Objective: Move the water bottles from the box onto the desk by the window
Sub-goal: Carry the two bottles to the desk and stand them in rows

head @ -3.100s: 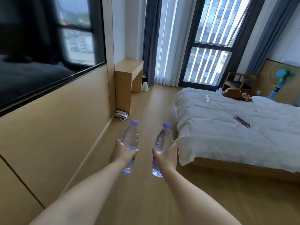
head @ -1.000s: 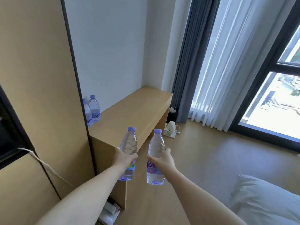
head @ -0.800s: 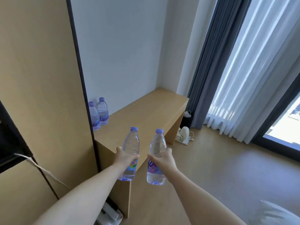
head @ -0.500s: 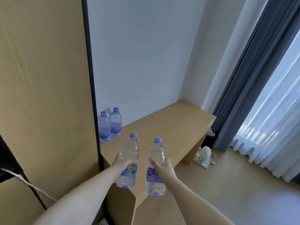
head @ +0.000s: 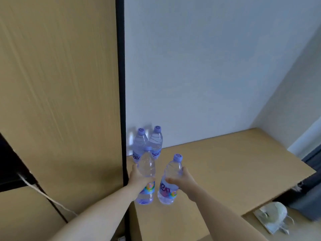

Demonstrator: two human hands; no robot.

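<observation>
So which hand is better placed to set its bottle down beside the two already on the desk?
Probably the left hand: its bottle hangs directly in front of the standing pair; the right hand is farther away.

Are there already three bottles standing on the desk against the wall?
No, only two bottles stand on the desk by the wall, while the left hand and right hand each grip another.

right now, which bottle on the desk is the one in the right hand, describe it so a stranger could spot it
Start at the wooden desk below the pale wall. Two bottles stand in its back left corner; nearer, two more are held. The right hand holds the right-hand bottle, whose purple cap shows clear of the others.
</observation>
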